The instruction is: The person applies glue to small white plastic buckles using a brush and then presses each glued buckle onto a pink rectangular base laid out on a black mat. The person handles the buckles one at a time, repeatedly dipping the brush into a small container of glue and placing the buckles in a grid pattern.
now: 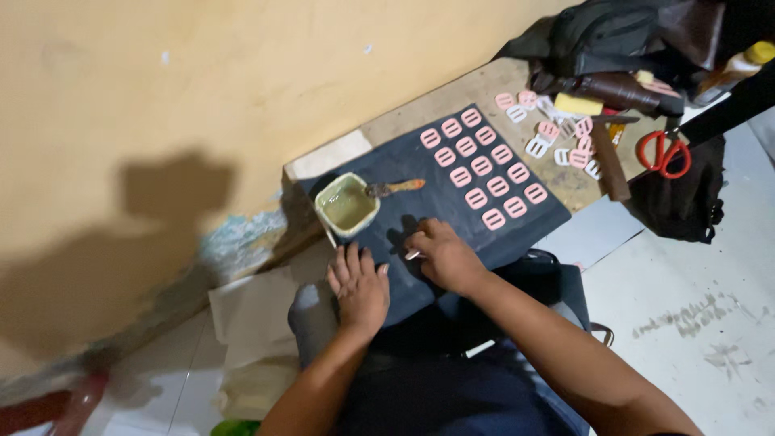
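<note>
The left hand [359, 289] lay flat, fingers spread, pressing the dark sheet [420, 218] on the low table [452, 93]. Just beyond it stood a square glue tub [347, 204] with a brush [394, 188] resting across its rim. The right hand [442, 254] pinched a small pale buckle [413, 255] against the sheet. Farther right, pink buckles [483, 167] sat in rows; red scissors [663, 153] lay well apart.

Left hand [358, 291] flat on sheet [420, 287], right hand [442, 255] just beside it, cup [346, 205] ahead of left hand, buckle rows [483, 168] beyond right hand, scissors [663, 153] farther right.
</note>
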A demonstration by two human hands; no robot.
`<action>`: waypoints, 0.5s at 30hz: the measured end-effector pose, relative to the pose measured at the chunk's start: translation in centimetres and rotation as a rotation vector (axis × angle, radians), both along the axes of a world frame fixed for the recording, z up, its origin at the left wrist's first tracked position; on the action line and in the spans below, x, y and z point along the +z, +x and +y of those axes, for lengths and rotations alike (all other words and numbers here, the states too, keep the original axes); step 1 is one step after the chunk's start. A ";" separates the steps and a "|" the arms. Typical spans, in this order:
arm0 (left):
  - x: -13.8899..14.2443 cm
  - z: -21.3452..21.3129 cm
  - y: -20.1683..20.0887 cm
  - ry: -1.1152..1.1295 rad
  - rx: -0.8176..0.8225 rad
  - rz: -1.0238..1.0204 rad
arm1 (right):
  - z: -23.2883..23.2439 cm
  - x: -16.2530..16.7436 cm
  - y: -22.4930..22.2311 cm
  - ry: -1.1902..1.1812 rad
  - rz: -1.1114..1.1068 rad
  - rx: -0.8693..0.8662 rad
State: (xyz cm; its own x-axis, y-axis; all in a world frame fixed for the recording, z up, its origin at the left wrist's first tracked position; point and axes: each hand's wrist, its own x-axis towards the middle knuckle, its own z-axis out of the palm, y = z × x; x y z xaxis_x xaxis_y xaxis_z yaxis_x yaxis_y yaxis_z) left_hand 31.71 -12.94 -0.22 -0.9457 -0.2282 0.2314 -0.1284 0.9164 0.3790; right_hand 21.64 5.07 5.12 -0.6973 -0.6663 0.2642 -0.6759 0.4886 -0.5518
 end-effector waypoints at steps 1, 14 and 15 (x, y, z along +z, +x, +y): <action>0.1 -0.1 0.1 0.018 0.001 -0.006 | -0.5 0.0 0.7 0.046 0.009 -0.007; 2.8 -0.2 1.6 0.209 -0.207 0.131 | 0.1 1.0 3.5 -0.001 -0.226 -0.166; 2.8 0.0 1.3 0.225 -0.211 0.150 | 0.1 0.9 3.6 -0.014 -0.214 -0.164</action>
State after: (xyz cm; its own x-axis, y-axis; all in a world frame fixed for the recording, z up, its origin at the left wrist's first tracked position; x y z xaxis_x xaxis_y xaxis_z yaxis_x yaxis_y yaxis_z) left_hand 33.00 -12.94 2.57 -0.9367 -0.0922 0.3378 0.1279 0.8081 0.5750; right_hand 25.23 5.19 5.99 -0.8364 -0.5374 0.1078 -0.4558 0.5728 -0.6813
